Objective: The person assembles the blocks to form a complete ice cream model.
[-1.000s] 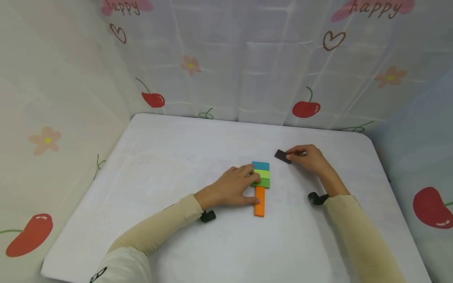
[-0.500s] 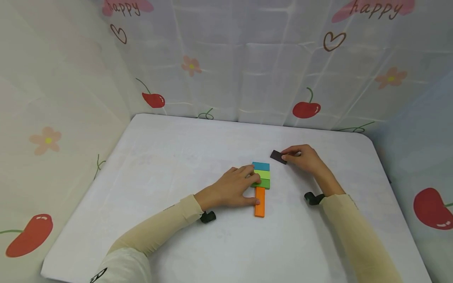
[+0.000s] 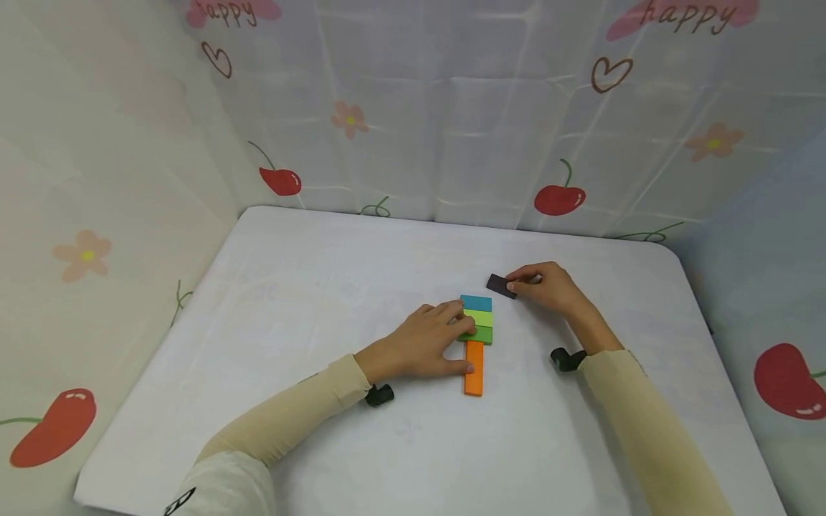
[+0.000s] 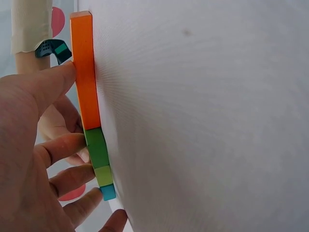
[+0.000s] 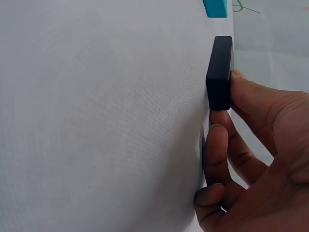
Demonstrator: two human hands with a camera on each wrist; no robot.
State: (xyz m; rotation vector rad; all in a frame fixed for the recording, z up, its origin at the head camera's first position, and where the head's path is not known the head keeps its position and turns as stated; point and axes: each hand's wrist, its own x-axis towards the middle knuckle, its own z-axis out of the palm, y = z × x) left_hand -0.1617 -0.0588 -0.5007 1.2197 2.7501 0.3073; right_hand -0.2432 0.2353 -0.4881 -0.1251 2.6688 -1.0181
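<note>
In the head view an orange block [image 3: 474,385] lies lengthwise on the white table, its far end against a green block [image 3: 482,335]. Beyond that lie a light green block [image 3: 480,318] and a blue block [image 3: 476,303], side by side and crosswise. My left hand [image 3: 419,342] rests on this row from the left, fingers spread, the thumb on the orange block and fingertips on the others. To the right, my right hand [image 3: 548,288] pinches a black block [image 3: 497,285] by its right end, just past the blue block and apart from it.
The white tabletop [image 3: 310,287] stretches around the blocks. A printed curtain [image 3: 426,129] hangs behind its far edge. Small black wrist devices stick out under both cuffs, one at the left wrist [image 3: 379,395] and one at the right wrist [image 3: 566,360].
My right hand has moved left with the black block, bringing it nearer the blue block. My left hand and the coloured row stay in place.
</note>
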